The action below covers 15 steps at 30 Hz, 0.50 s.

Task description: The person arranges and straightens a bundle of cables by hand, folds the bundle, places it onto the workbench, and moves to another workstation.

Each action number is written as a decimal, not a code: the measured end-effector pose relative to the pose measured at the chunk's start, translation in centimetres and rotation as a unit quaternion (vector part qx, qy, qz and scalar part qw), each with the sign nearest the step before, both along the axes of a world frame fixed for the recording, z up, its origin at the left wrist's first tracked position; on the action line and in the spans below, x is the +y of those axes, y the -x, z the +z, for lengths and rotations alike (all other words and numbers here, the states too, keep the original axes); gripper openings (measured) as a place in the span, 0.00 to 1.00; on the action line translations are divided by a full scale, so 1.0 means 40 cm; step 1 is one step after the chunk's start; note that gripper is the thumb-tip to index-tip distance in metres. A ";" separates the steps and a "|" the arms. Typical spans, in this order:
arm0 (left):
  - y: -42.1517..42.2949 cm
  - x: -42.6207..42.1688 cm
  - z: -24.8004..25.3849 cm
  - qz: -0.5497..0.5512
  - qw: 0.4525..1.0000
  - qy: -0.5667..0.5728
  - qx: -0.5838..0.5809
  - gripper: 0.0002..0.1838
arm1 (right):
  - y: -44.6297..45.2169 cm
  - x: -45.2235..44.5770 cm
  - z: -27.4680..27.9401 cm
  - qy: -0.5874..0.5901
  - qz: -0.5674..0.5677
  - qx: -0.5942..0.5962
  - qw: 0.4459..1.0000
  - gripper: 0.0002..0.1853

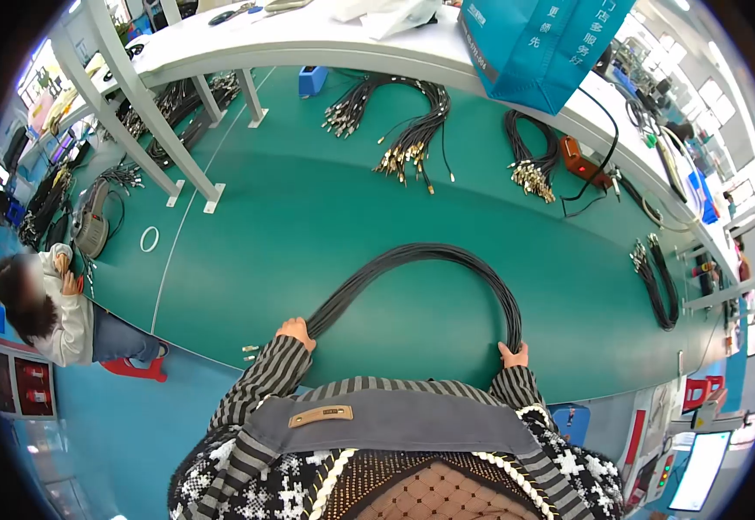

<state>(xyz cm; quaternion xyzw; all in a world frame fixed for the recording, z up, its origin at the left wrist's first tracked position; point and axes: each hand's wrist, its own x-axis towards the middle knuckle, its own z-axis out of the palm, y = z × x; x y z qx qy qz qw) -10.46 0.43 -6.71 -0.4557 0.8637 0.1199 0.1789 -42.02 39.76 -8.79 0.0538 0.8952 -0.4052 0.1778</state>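
A thick bundle of black cables (pixel 421 251) arches over the green table top in front of me. My left hand (pixel 296 332) is wrapped round its left end, and a few metal connector tips (pixel 250 352) show beside that sleeve. Round the other end closes my right hand (pixel 514 354), close to the table's near edge. The cable ends below my right hand are hidden by the hand and sleeve.
Farther back lie bundles of connector-ended cables (pixel 408 156) and a coiled cable bundle (pixel 533 165). An orange-brown box (pixel 584 162) and a blue bag (pixel 533 52) are at right. Another cable bundle (pixel 662 286) lies far right. A co-worker (pixel 70 303) sits at left near a white ring (pixel 149 239).
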 end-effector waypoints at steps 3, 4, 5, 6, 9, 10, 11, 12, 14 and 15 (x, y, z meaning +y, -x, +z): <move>-0.004 0.000 -0.016 0.015 1.000 -0.016 0.007 0.13 | 0.000 -0.025 -0.006 -0.065 0.037 0.136 0.988 0.36; 0.002 -0.011 -0.025 0.039 0.998 -0.045 -0.008 0.13 | 0.006 -0.036 -0.004 -0.087 0.046 0.180 0.979 0.38; 0.001 -0.034 0.003 0.083 0.977 -0.193 0.026 0.15 | 0.003 -0.065 0.051 -0.113 0.051 0.091 0.988 0.39; 0.000 -0.052 0.033 0.124 0.931 -0.338 0.058 0.17 | 0.002 -0.092 0.103 -0.139 0.058 0.001 0.989 0.41; 0.023 -0.062 0.039 0.083 0.955 -0.273 0.075 0.20 | 0.083 -0.058 -0.046 -0.283 0.075 0.027 0.956 0.34; 0.041 -0.071 0.049 0.083 0.956 -0.268 0.082 0.20 | 0.097 -0.055 -0.049 -0.278 0.076 0.034 0.957 0.34; 0.057 -0.080 0.063 0.099 0.949 -0.265 0.136 0.20 | 0.108 -0.049 -0.052 -0.150 0.068 -0.065 0.984 0.27; 0.074 -0.091 0.077 0.114 0.940 -0.261 0.190 0.20 | 0.110 -0.052 -0.038 -0.018 0.061 -0.164 0.984 0.19; 0.114 -0.101 0.114 0.141 0.911 -0.253 0.294 0.20 | 0.114 -0.046 -0.002 0.240 0.047 -0.349 0.905 0.06; 0.143 -0.106 0.140 0.133 0.889 -0.243 0.364 0.19 | 0.081 -0.083 0.077 0.254 0.059 -0.370 0.892 0.06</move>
